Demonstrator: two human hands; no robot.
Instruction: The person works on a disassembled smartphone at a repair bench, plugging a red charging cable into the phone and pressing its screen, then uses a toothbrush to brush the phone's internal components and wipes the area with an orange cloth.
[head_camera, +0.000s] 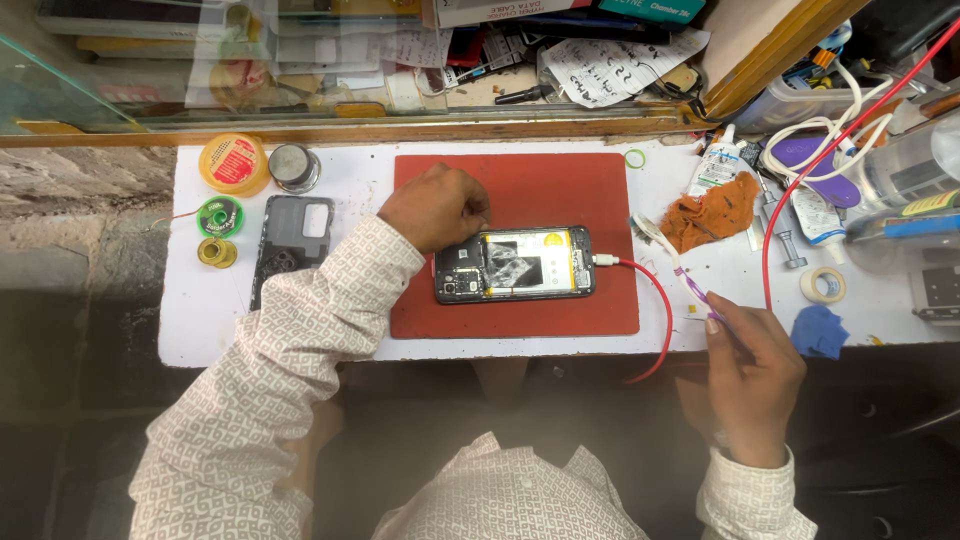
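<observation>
The left hand (436, 206) is closed in a loose fist, its knuckles resting on the top corner of the opened phone (514, 264); whether it holds something I cannot tell. The phone lies back-open on the red mat (560, 190), with a red cable (655, 300) plugged into its right end. The right hand (752, 375) pinches a thin purple-handled brush (685, 275) whose bristle end is hard to make out. A round yellow tin (233, 164) with a red label stands at far left. A white tube (716, 163) lies partly under an orange cloth (712, 213).

Opened phone (515, 264) on mat (520, 310) (centre), back cover (290, 245) left
</observation>
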